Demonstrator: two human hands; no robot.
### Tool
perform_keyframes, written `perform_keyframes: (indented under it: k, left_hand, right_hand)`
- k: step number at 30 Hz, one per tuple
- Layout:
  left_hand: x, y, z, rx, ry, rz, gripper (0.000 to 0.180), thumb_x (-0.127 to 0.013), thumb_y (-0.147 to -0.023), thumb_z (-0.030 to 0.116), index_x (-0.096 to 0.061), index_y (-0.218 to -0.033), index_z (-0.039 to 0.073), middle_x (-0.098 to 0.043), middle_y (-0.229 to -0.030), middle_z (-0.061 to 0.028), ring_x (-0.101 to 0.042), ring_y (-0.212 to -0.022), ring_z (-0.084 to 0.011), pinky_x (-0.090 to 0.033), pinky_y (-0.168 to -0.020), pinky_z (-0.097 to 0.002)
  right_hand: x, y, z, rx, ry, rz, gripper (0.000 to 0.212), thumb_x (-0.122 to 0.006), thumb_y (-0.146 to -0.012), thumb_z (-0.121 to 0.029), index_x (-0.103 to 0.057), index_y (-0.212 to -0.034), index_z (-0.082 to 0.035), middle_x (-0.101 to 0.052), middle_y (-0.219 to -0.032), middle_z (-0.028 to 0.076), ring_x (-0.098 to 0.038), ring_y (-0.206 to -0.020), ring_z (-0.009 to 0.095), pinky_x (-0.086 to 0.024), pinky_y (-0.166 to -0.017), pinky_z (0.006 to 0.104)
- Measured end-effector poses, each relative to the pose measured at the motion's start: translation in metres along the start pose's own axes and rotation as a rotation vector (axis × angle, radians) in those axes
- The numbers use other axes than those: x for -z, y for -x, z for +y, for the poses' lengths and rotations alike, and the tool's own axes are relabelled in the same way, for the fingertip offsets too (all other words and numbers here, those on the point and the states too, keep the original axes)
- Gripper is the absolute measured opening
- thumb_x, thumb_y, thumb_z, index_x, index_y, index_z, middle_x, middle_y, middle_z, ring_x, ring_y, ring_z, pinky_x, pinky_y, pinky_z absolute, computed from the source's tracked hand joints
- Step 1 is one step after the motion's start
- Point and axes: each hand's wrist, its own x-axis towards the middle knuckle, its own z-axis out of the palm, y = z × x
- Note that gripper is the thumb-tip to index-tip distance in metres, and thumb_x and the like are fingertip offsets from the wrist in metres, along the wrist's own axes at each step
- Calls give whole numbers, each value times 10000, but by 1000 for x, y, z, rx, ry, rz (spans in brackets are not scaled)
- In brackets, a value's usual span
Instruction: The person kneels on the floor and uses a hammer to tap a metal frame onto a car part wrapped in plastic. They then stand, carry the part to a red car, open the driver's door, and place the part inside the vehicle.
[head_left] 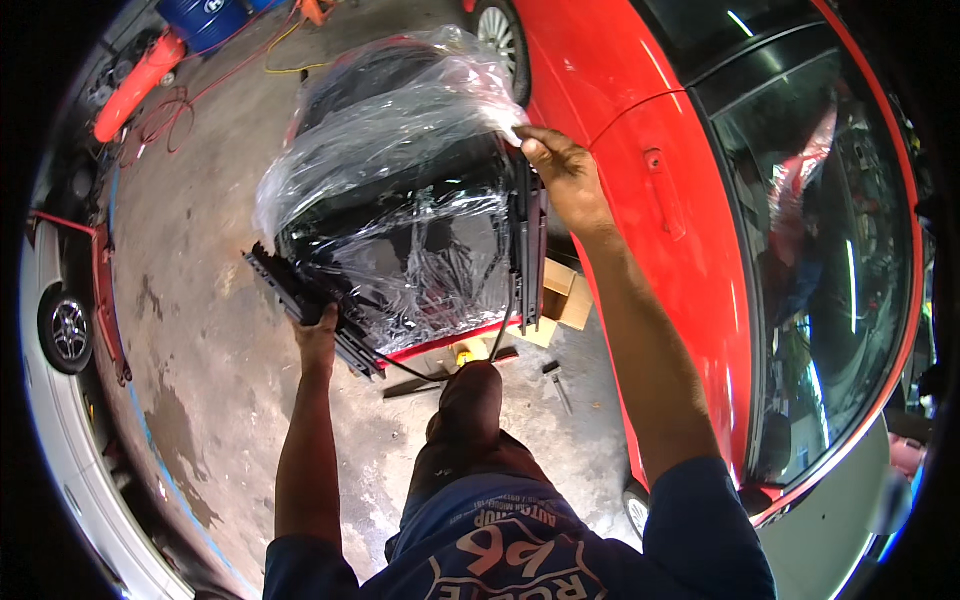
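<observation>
Before me is a large black framed panel (460, 170), which looks like a car sunroof assembly, with clear plastic film (365, 150) draped over its far part and more film across its near part. My left hand (318, 340) is closed around the black side rail (290, 295) at the panel's near left. At the far right corner, my right hand (562, 172) pinches the bunched edge of the film between thumb and fingers. Below that hand runs the right black rail (532, 245). A thin black tube hangs from the near edge. Film hides much of the panel's surface.
Close on my right stands a red car (665, 240). Opened cardboard (572, 300) and a dark-headed hand tool (560, 385) lie on the concrete floor. A silver car (75, 450) is at left. Farther off are an orange-red cylinder (140, 85), a blue drum (205, 20) and red hose (172, 115).
</observation>
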Motion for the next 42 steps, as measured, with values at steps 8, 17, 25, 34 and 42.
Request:
perform_keyframes:
  k: [8, 17, 25, 34, 42]
  left_hand:
    - [-10, 4, 21, 49, -9, 21, 1038, -843, -841, 253, -178, -1597, 1, -574, -1406, -190, -603, -1219, -314, -440, -1109, -383]
    - [-10, 0, 15, -46, 77, -28, 827, -831, -830, 218, -344, -1463, 5, -631, -1301, -196, -639, -1139, -305, -485, -1033, -396]
    - [-11, 2, 18, -87, 119, -38, 792, -831, -826, 177, -360, -1444, 26, -634, -1293, -174, -645, -1118, -299, -496, -1022, -388]
    - [-13, 0, 18, -132, 125, -23, 803, -818, -807, 122, -354, -1460, 58, -630, -1232, -152, -638, -1100, -257, -513, -989, -390]
    - [-12, 1, 25, -100, 209, -49, 795, -863, -791, 127, -377, -1407, 3, -629, -1199, -141, -654, -1044, -228, -553, -919, -356]
  right_hand:
    - [-6, -2, 21, 201, 203, 81, 335, -626, -1068, -296, -733, -1196, -6, -688, -1318, 147, -626, -1203, 203, -468, -1058, 340]
    - [6, 24, 29, 107, 387, 5, 212, -688, -982, -261, -801, -1059, -100, -760, -1036, 140, -665, -1081, 283, -510, -969, 390]
    - [2, 22, 20, 132, 396, 21, 297, -664, -1005, -266, -734, -1213, -66, -715, -1186, 164, -646, -1162, 304, -488, -1032, 400]
    - [12, 218, 122, -170, 202, 491, 548, -571, -1080, -341, -477, -1493, 7, -516, -1483, 198, -490, -1384, 310, -382, -1156, 421]
    - [55, 648, 215, -1493, 413, -646, 646, -464, -1079, -514, -566, -1385, 45, -685, -1287, 224, -670, -1109, 327, -533, -961, 458]
